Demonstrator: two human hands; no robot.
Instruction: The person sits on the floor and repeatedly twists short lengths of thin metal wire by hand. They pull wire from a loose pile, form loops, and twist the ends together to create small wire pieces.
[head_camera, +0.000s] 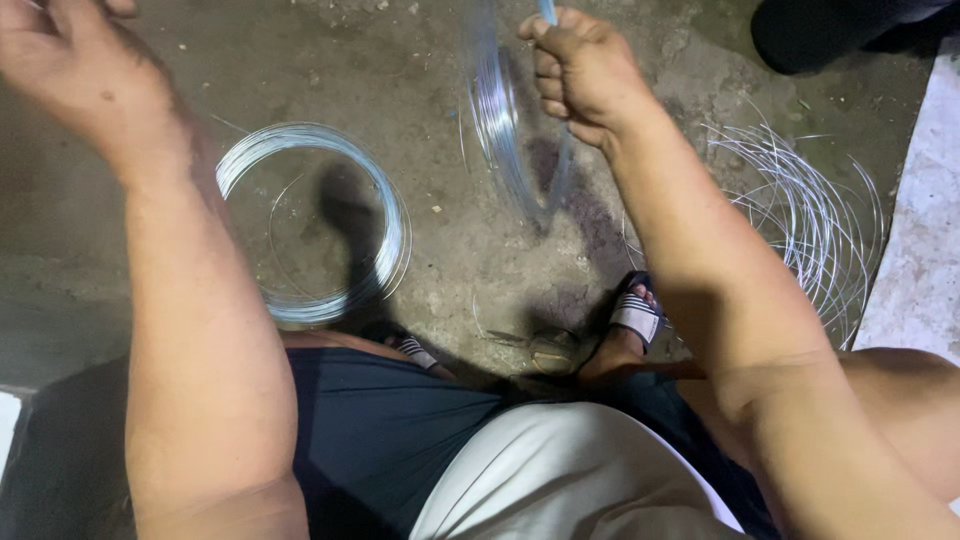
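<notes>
Concrete floor (440, 90) fills the frame; a loose sprawl of wire loops (810, 215) lies at right, a tidy wire coil (385, 215) flat at centre left. Upper centre, the right hand (580, 70) is clenched on an upright coil of thin silvery wire (495, 120), held off the floor; left hand (75, 60), upper left, looks released, fingers partly cropped. Wire judged light, springy, slippery, apt to unwind; grip best across the bundled strands.

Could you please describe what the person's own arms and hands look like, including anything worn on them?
Both forearms are bare to above the elbow, with no sleeves in view. The left hand and right hand wear no gloves, and no watch, ring or bracelet shows. The fingers are bare too.
</notes>
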